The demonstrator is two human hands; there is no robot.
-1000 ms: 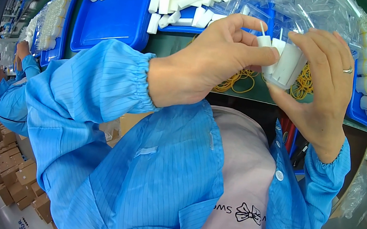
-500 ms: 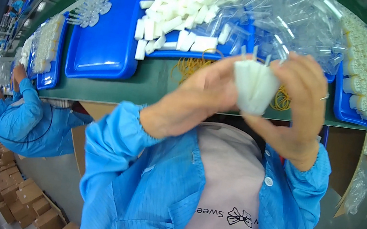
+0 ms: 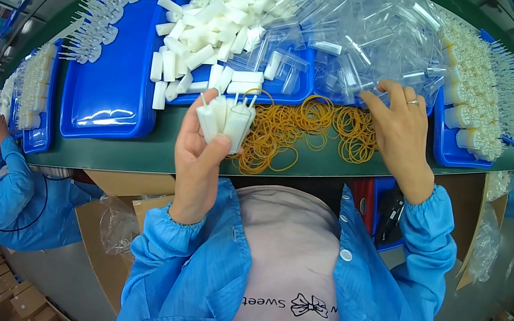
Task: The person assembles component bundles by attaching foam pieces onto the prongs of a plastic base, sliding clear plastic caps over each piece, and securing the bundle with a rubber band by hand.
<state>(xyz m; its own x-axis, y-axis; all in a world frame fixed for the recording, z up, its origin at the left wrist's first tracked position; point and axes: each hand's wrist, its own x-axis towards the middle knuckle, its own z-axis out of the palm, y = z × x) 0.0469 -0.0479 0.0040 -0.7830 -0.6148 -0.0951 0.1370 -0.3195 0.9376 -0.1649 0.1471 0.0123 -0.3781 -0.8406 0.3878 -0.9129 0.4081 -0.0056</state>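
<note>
A fanned bundle of white plastic pieces [image 3: 231,121] with thin prongs at the top is held in my left hand [image 3: 197,157], the thumb pressed across its front. My right hand [image 3: 402,134] reaches over the near edge of a heap of clear plastic sleeves [image 3: 368,36]. Its fingers are bent, and the thumb stands apart from the forefinger at the sleeves; no held piece can be made out. Between the two hands, a spread of yellow-brown rubber bands [image 3: 276,129] lies on the green table [image 3: 168,158].
Loose white blocks [image 3: 206,21] fill a blue tray at the back. Left of it, another blue tray [image 3: 104,113] carries clear stemmed parts [image 3: 99,23]. White parts [image 3: 471,116] with clear stems stand in trays at right. A co-worker [image 3: 22,205] sits far left.
My right hand has let go of the white bundle and moved away to the clear sleeves. The left hand has carried the bundle left and lower. The view has shifted too.
</note>
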